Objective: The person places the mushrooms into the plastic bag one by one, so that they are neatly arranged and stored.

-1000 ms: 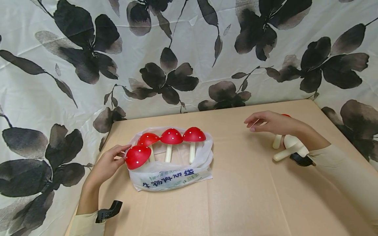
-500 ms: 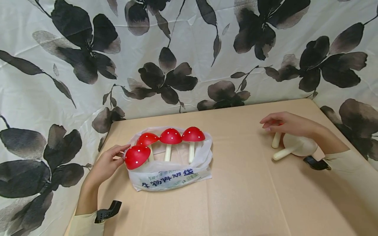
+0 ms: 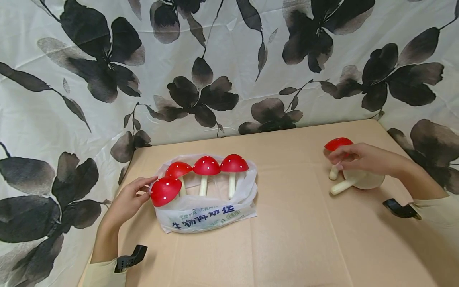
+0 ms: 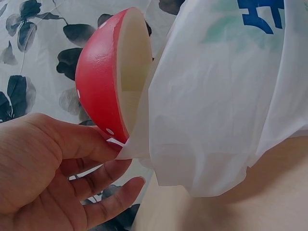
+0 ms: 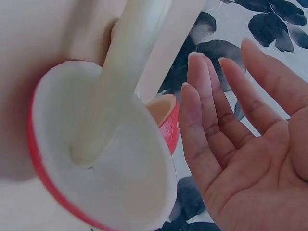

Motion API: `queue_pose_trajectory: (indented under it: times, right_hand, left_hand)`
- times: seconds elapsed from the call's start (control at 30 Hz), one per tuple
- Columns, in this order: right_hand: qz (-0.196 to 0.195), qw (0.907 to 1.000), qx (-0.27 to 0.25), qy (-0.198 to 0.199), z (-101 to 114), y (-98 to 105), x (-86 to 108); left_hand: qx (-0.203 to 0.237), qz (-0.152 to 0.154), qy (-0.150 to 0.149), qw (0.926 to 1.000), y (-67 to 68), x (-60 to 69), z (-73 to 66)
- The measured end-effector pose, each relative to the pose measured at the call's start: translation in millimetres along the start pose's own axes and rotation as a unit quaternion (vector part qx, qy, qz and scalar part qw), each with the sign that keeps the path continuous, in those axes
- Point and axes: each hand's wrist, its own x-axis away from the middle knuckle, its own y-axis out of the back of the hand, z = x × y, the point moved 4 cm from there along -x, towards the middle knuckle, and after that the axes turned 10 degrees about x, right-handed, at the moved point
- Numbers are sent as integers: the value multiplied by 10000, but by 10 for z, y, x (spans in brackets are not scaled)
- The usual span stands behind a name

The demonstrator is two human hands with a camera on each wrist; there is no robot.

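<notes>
A white plastic bag with printed lettering lies on the left of the table. Several red toy mushrooms with white dots stand in its mouth. My left hand pinches the bag's edge between thumb and finger, close beside the leftmost mushroom. On the right, my right hand hovers over two more mushrooms, its fingers loosely extended and holding nothing. One mushroom lies tipped with its pale underside and stem showing. Behind it is the other mushroom, partly hidden by the hand.
The tan table stretches between the bag and the two loose mushrooms. A white cloth with dark flowers hangs behind and beside it. Black straps are on both wrists.
My right hand has drawn back to the right, over the two loose mushrooms, and the far one's red cap has come into view. The left hand and bag stay in place.
</notes>
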Motion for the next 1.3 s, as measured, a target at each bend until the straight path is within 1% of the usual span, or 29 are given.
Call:
queue_pose_trajectory:
  times: [0.1,0.2,0.3,0.37,0.43,0.53,0.63,0.73,0.8,0.93,1.03,1.1,1.2,1.3]
  right_hand:
    - [94,9999,-16,136,-14,-20,75]
    - [246,9995,-67,167,-32,-45,150]
    - [566,9977,-366,-32,-62,-84,218]
    - [856,9938,-652,-276,-90,-111,265]
    - [1065,9895,-863,-459,-118,-133,307]
    - [1219,9850,-1040,-644,-166,-163,357]
    - [1267,9816,-1260,-674,-210,-213,397]
    - [1262,9791,-1456,-657,-241,-277,428]
    - [1193,9785,-1525,-716,-258,-313,437]
    - [938,9799,-1432,-1022,-289,-349,444]
    - [765,9802,-1305,-1282,-307,-329,459]
    - [693,9798,-1261,-1389,-311,-292,478]
    - [599,9795,-1194,-1508,-296,-223,506]
    - [380,9818,-1002,-1566,-254,-166,513]
  left_hand:
    - [2,-18,5,10000,-2,5,4]
    - [1,-25,16,10000,-3,7,6]
    - [1,-20,32,10000,-3,8,6]
    - [8,-10,41,10000,-3,6,4]
    - [1,-6,36,10000,-1,6,1]
    - [-9,-4,40,10000,2,7,-1]
    - [-36,-3,45,10000,1,9,-4]
    - [-42,-4,56,10000,-3,9,-7]
    - [-37,-8,61,10000,-5,8,-9]
    - [-32,-1,60,10000,-8,7,-14]
    - [-45,8,60,10000,-9,7,-17]
    - [-53,10,62,10000,-10,7,-18]
    - [-62,1,41,10000,-10,6,-19]
    - [-80,-9,-4,10000,-9,2,-22]
